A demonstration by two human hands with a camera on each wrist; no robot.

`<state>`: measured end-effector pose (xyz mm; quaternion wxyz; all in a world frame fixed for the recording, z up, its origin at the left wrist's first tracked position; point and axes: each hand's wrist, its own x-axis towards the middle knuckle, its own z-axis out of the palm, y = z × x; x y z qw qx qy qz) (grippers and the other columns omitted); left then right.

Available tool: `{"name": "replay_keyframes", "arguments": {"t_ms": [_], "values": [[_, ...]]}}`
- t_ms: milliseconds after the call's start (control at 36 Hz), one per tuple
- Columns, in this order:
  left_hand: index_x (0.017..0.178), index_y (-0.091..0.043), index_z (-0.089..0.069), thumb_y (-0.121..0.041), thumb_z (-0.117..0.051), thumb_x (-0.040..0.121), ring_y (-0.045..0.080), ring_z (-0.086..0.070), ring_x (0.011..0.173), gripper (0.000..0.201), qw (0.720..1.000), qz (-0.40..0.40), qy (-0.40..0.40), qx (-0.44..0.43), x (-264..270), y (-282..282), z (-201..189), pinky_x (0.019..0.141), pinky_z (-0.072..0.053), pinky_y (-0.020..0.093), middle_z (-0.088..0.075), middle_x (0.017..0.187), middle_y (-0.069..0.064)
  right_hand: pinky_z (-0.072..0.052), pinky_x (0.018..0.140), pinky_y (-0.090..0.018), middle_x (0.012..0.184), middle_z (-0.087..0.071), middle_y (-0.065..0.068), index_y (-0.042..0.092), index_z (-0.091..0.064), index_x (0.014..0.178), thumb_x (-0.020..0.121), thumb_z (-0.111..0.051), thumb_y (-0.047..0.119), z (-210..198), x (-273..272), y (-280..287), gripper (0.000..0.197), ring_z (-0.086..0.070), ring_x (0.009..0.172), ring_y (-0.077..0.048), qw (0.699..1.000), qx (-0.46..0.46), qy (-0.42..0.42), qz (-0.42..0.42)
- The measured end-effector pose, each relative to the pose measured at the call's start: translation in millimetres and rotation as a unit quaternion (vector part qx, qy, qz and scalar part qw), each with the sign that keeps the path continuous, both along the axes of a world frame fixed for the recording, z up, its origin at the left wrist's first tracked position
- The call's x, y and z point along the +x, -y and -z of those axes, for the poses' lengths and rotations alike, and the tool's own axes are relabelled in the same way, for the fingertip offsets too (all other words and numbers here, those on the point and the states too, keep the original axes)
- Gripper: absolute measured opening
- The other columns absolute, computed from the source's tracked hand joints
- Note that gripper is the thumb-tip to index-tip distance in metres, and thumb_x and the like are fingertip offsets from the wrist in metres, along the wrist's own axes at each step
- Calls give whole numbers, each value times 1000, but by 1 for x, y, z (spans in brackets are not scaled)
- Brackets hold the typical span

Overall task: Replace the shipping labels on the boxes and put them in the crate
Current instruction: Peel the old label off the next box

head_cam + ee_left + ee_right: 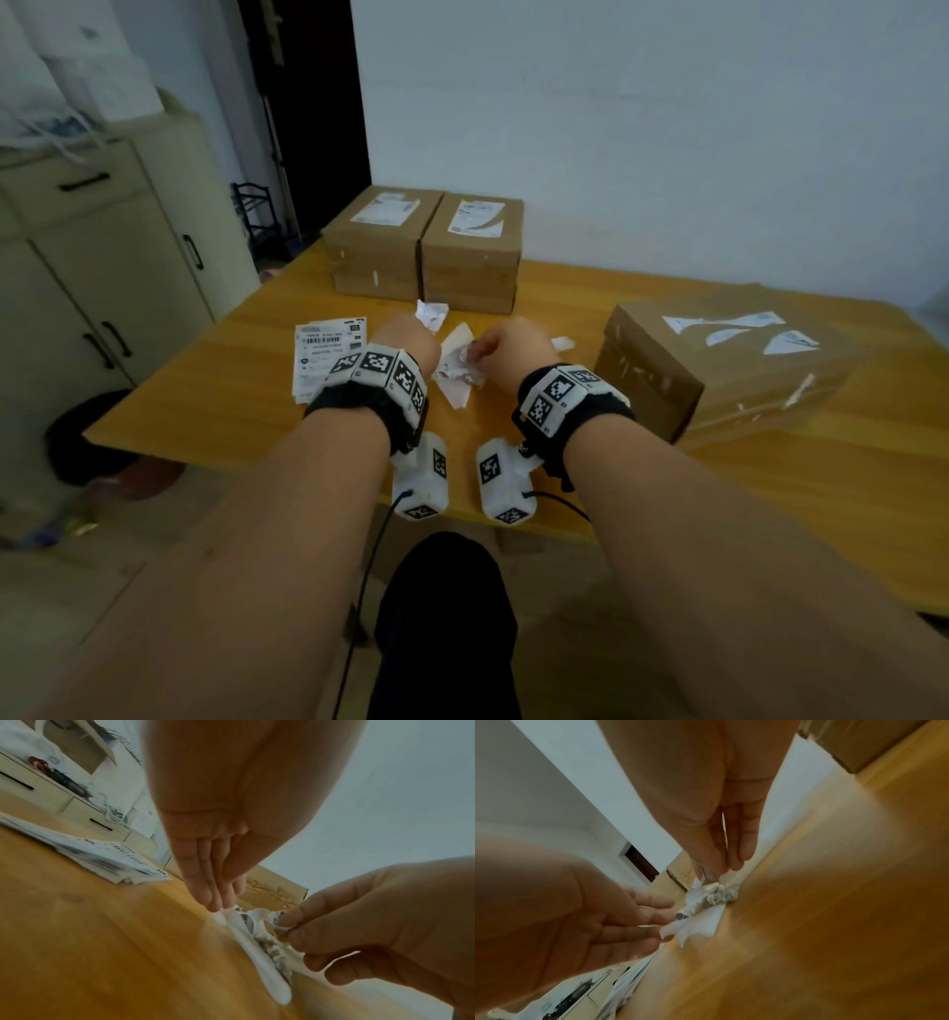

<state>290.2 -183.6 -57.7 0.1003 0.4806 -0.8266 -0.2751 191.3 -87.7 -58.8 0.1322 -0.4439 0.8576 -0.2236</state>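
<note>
Dim, soft indoor light; motion blur; wide-angle edge distortion.

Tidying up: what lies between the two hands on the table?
Head view: crumpled label scraps lie between the left hand and the right hand; the right pinches them.

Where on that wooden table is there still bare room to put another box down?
Bare wood shows on the table between the two far boxes and the torn-label box, and along the near edge in front of that box. It is crowded mid-table: both hands work crumpled label scraps beside the stack of fresh labels.
</note>
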Motion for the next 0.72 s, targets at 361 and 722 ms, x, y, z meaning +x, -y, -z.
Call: {"name": "replay_keyframes", "arguments": {"t_ms": [361, 722], "values": [[111, -5, -69, -7, -50, 92, 26, -63, 104, 26, 1000, 10, -4, 1, -10, -5, -14, 89, -51, 33, -67, 116, 12, -54, 89, -38, 111, -66, -8, 11, -71, 104, 94, -47, 6, -19, 4, -16, 26, -62, 101, -25, 999, -30, 8, 35], [119, -5, -65, -14, -43, 97, 29, -57, 116, 33, 998, 56, 2, -33, -34, -44, -43, 97, -46, 36, -61, 126, 11, -51, 82, -33, 108, -62, -5, 16, -65, 96, 86, -44, 0, -60, -29, -76, 28, -59, 97, -24, 972, -183, -34, 143]]}}
